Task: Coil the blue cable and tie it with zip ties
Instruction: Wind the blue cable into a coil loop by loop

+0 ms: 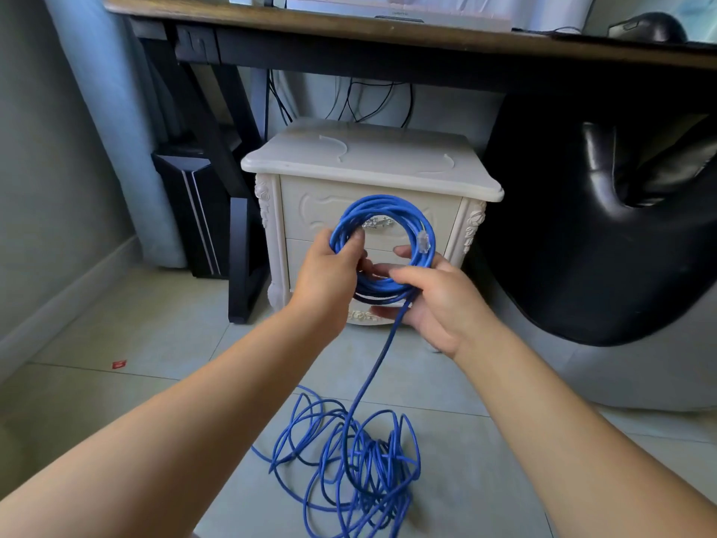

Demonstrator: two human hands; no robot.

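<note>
I hold a round coil of blue cable [382, 211] upright in front of a white nightstand. My left hand [329, 279] grips the coil's left side, thumb over the strands. My right hand [438, 300] grips the coil's lower right side. A clear plug [423, 240] at the cable's end lies against the coil's right side. From the coil's bottom one strand runs down to a loose tangle of blue cable [349, 467] on the floor. Two pale zip ties [333, 147] [446, 163] lie curved on the nightstand's top.
The white nightstand [481, 188] stands under a dark wooden desk [271, 21]. A black chair [605, 242] fills the right side. A dark computer tower [194, 211] and desk leg stand at the left. A small red scrap [119, 364] lies on the tiled floor.
</note>
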